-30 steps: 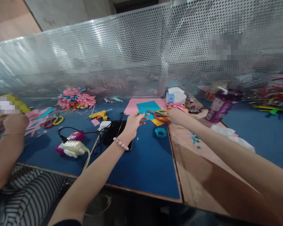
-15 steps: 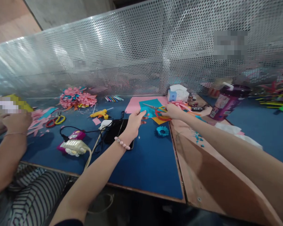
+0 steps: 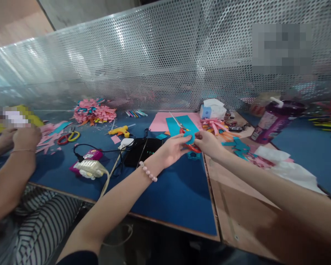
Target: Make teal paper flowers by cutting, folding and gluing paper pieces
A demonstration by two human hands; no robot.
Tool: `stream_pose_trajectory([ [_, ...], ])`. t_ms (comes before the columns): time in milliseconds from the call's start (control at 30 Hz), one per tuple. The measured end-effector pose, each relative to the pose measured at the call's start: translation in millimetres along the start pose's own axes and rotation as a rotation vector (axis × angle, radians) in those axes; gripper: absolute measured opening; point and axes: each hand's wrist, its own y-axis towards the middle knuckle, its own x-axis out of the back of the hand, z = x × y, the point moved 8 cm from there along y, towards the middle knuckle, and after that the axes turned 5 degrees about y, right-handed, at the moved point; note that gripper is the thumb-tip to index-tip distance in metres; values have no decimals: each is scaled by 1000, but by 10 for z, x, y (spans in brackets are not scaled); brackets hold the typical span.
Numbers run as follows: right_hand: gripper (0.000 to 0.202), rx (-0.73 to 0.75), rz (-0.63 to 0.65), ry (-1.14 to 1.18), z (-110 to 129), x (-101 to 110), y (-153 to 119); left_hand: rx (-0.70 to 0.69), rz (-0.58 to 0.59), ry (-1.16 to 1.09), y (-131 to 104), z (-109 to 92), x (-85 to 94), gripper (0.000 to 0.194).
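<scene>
My left hand (image 3: 172, 150), with a pink bead bracelet at the wrist, pinches a small rounded piece of blue paper (image 3: 189, 137). Against the right edge of that piece, the bent fingers of my right hand (image 3: 209, 143) are closed on it. Scissors (image 3: 177, 120) with red and yellow handles lie under both hands, blades pointing away over a blue paper sheet (image 3: 187, 120); the hands hide part of the handles. Below my fingers a crimped blue paper ring (image 3: 194, 155) sits on the table, partly covered. A small blue scrap (image 3: 161, 136) lies to the left.
A black phone (image 3: 135, 152), a power strip (image 3: 89, 165) with cables and a yellow glue gun (image 3: 119, 131) lie left. Rightward stand a tissue box (image 3: 213, 109) and a purple bottle (image 3: 276, 119). At far left, another person's hands (image 3: 26, 138) hold something yellow. Perforated metal panel (image 3: 154, 55) behind.
My right hand has let go of the scissors, which now lie beneath the hands, and has taken hold of the blue paper piece. My left hand has moved right and nearer with it.
</scene>
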Motion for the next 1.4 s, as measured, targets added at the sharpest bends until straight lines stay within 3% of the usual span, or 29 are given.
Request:
stream_pose_trajectory([
  [233,35,-81,110,546,44,-81,-401,-84,44,-48,-129,-100,-176,27],
  [467,31,-89,137,779,-40,156,-545,-123,93,234,-218,-227,-192,43],
  [633,29,-141,85,925,-182,304,-559,-152,103,209,-245,-298,-189,50],
  [733,27,-136,14,888,-205,384,-558,-153,93,155,-248,-330,-177,51],
  [867,40,-76,-90,769,-119,460,-598,-163,92,125,-238,-328,-153,51],
  [1000,32,-5,24,763,128,264,-695,-190,132,159,-260,-255,-205,46],
  [1167,41,142,159,715,417,13,-841,-200,278,250,-348,-122,-430,30],
  [1400,29,310,-51,305,469,165,-891,-156,347,176,-410,-34,-597,32],
])
